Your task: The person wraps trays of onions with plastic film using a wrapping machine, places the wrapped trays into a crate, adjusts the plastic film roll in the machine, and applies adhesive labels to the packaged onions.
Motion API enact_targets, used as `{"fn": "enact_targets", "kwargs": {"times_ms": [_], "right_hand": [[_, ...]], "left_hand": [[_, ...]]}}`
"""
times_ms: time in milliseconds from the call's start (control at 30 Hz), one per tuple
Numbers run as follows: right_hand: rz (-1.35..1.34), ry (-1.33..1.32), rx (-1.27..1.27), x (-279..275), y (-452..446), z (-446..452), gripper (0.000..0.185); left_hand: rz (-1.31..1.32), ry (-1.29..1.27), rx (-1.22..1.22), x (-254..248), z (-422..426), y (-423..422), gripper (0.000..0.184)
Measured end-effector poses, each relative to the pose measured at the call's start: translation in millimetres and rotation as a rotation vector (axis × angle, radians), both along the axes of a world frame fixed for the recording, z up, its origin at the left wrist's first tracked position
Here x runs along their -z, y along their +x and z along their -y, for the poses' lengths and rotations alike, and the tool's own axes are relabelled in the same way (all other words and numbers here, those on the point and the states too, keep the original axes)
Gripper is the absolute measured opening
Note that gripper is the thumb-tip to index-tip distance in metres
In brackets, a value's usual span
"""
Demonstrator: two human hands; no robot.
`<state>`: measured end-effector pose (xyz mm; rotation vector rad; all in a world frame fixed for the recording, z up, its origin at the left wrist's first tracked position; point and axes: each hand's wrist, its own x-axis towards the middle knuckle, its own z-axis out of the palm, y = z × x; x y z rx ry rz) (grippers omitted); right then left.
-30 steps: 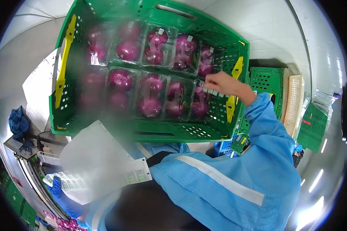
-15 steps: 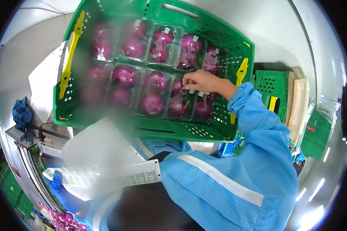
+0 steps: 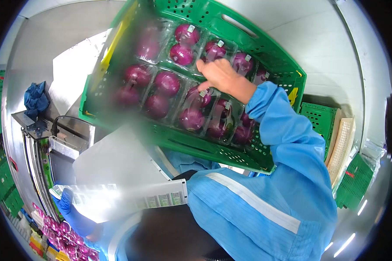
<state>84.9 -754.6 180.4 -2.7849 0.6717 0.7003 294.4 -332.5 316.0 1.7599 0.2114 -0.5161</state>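
Observation:
My right hand (image 3: 224,78), bare, is over a green crate (image 3: 191,145) of clear plastic packs of red onions. Its thumb is stretched down onto a small label (image 3: 203,92) on a front-row pack (image 3: 192,118), apart from the curled fingers. Small white labels also show on other packs, including one in the back row (image 3: 190,28). At the lower left, my left hand (image 3: 69,211), in a blue glove, grips a sheet of printed labels (image 3: 161,198). White backing paper (image 3: 109,161) rises from it. A blurred patch covers the crate's left side.
A metal machine (image 3: 67,145) with a cable stands at the left, a crumpled blue cloth (image 3: 36,98) behind it. More packed onions (image 3: 65,237) lie at the lower left. Green crates (image 3: 318,122) and a cream-coloured crate (image 3: 342,141) are stacked at the right.
The view has turned, so the crate appears tilted and shifted right. My right hand has gone from pinching at a front-row pack to thumb and fingers apart. The left hand still holds the label sheet.

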Motion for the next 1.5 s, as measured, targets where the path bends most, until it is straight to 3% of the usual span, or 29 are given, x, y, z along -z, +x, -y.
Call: {"fn": "enact_targets", "kwargs": {"times_ms": [67, 133, 167, 267, 333, 500, 633, 667, 733, 800, 833, 867, 900, 967, 1000, 1033, 1067, 1133, 1333, 1367, 1433, 1500], "right_hand": [[0.396, 0.283, -0.055, 6.2, 12.9, 7.1, 0.054], [0.449, 0.676, -0.108, 15.7, 47.4, 4.4, 0.046], [0.361, 0.673, -0.159, 10.9, 64.3, -0.1, 0.043], [0.299, 0.355, -0.221, 43.7, 92.0, 10.5, 0.048], [0.251, 0.141, -0.306, 33.2, 102.4, 18.8, 0.058], [0.568, 0.617, -0.437, 21.7, 153.6, 0.0, 0.037], [0.398, 0.581, -0.55, 38.0, 189.6, -6.9, 0.033], [0.463, 0.69, -0.486, 49.4, 193.3, 3.1, 0.039], [0.579, 0.28, -0.454, 62.9, 184.8, 20.9, 0.043], [0.676, 0.238, -0.244, 42.7, 167.2, 17.0, 0.042], [0.723, 0.222, -0.144, 28.8, 162.0, 7.0, 0.043], [0.8, 0.336, 0.023, 13.4, 159.0, -8.9, 0.034], [0.814, 0.548, 0.144, -5.5, 153.4, -27.6, 0.03], [0.552, 1.22, 0.353, -66.7, 136.7, -70.9, 0.025], [0.5, 1.438, 0.29, -80.9, 122.5, -84.3, 0.026], [0.416, 1.414, 0.14, -100.1, 113.1, -93.5, 0.032], [0.385, 1.165, -0.074, -115.5, 108.8, -98.2, 0.038], [0.336, 1.169, -0.06, -128.4, 104.4, -111.8, 0.039], [0.776, 0.904, -0.213, -122.2, 108.3, -154.7, 0.027], [0.855, 0.847, -0.275, -120.2, 110.1, -159.7, 0.017], [1.178, 0.606, -0.456, -106.3, 115.7, -169.4, 0.012], [1.349, 0.397, -0.65, -111.8, 116.3, -160.8, 0.007]], "left_hand": [[0.025, 0.016, -0.019, -1.0, 1.2, -1.1, 0.046], [0.015, -0.01, -0.002, -0.2, -4.0, -0.2, 0.041], [-0.008, -0.046, 0.015, 0.1, -8.9, 1.0, 0.037], [-0.004, -0.044, -0.028, -5.6, -11.2, 2.8, 0.031], [0.02, -0.051, 0.011, -7.3, -15.5, 7.5, 0.03], [-0.006, -0.014, -0.156, -15.9, 7.0, 10.2, 0.03], [-0.024, -0.067, -0.111, -13.8, 0.3, 21.2, 0.032], [-0.041, -0.102, -0.087, -10.3, -9.4, 27.7, 0.032], [-0.037, -0.098, -0.069, -3.6, -20.9, 34.6, 0.031], [-0.013, -0.117, -0.05, -5.5, -12.8, 33.9, 0.029], [0.084, 0.06, 0.098, -8.8, -10.6, 36.1, 0.024], [0.037, 0.029, -0.118, -18.0, 17.4, 25.7, 0.02], [0.084, 0.024, -0.12, -14.5, 19.7, 24.8, 0.019], [0.114, 0.049, -0.116, -13.3, 18.2, 24.8, 0.023], [0.098, 0.076, -0.112, -14.6, 18.5, 25.7, 0.029], [0.081, 0.103, -0.108, -16.0, 18.9, 26.7, 0.034], [0.111, 0.027, -0.094, -14.7, 18.5, 27.9, 0.021], [0.139, 0.059, -0.068, -17.4, 19.6, 26.7, 0.024], [0.236, 0.171, 0.035, -6.1, 5.3, 33.6, 0.028], [0.237, 0.192, 0.003, -8.5, 10.2, 34.0, 0.028], [0.174, -0.114, 0.067, -4.2, 7.0, 40.5, 0.029], [0.17, 0.032, -0.03, -8.5, 18.0, 39.9, 0.029]]}}
